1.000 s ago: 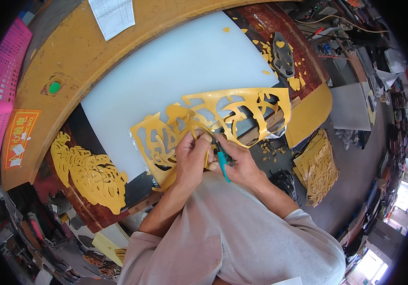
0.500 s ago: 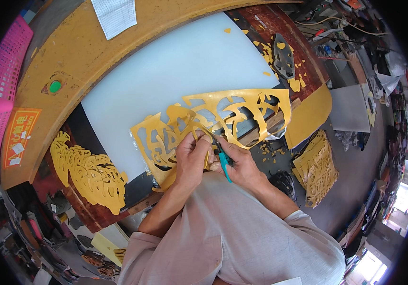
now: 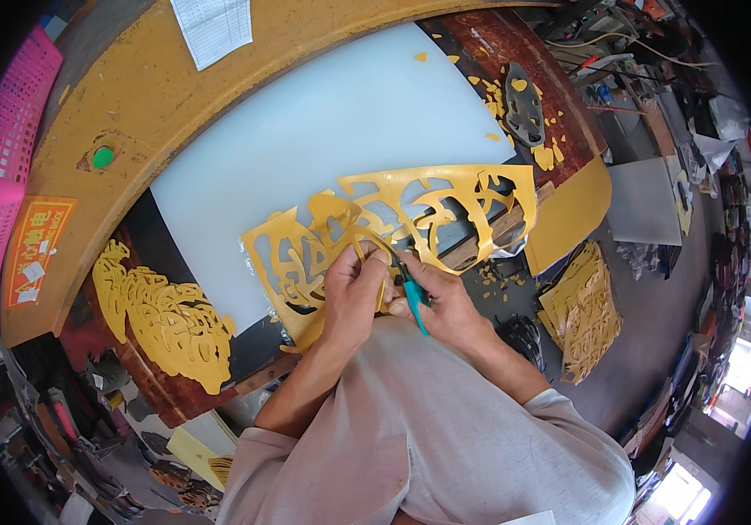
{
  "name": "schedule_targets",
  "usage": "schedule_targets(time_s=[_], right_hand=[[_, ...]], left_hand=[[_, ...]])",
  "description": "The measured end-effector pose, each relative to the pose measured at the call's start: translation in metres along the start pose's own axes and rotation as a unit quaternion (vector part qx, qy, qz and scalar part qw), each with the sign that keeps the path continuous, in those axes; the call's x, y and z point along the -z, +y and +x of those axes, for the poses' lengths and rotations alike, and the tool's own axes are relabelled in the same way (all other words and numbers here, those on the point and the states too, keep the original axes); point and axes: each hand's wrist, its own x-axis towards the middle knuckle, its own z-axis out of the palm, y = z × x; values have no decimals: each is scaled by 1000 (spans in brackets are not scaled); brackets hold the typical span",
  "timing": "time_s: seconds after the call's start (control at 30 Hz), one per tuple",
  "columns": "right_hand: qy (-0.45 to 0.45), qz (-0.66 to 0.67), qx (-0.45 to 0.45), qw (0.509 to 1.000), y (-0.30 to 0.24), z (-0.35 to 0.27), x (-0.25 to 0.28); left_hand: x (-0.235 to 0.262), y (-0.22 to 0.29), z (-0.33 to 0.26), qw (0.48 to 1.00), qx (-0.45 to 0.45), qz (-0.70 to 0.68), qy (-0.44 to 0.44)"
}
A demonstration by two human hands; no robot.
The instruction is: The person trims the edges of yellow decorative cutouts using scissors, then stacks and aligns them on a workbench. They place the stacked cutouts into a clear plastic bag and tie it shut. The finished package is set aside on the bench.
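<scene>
A yellow sheet [image 3: 459, 175], pierced by many die-cut openings, lies over the near edge of the white board and hangs toward my lap. My left hand [image 3: 354, 284] is closed, pinching a strip of that sheet between thumb and fingers. In my right hand [image 3: 445, 302] is a pair of scissors [image 3: 414, 308] with teal handles; its blades point up and left against the sheet, beside my left fingertips. The blade tips are partly hidden by the yellow strips, so I cannot tell how far apart they are.
The white board [image 3: 305, 114] covers the bench's middle. Yellow cut pieces [image 3: 174, 328] are heaped at left. A grey cutting die [image 3: 522, 105] sits among scraps at far right. Cut sheets [image 3: 584, 315] are stacked lower right. A yellow machine beam [image 3: 122, 105] with a green button [image 3: 102, 157] curves behind.
</scene>
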Motion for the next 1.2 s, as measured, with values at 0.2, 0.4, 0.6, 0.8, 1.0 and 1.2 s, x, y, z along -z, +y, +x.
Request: schedule_targets(time_s=[0.2, 0.4, 0.6, 0.8, 1.0, 1.2], right_hand=[[-2, 0, 11, 1000, 2, 3, 4], [-10, 9, 6, 1000, 0, 2, 6], [-15, 0, 3, 1000, 4, 0, 8], [30, 112, -69, 991, 17, -1, 8], [20, 200, -197, 960, 19, 3, 25], [90, 370, -213, 900, 4, 11, 25]], left_hand=[[0, -3, -1, 999, -5, 39, 4], [1, -1, -2, 999, 0, 54, 5], [1, -4, -3, 998, -2, 67, 0], [-7, -4, -7, 997, -14, 81, 16], [-12, 5, -11, 989, 17, 140, 46], [-14, 6, -11, 989, 34, 139, 30]])
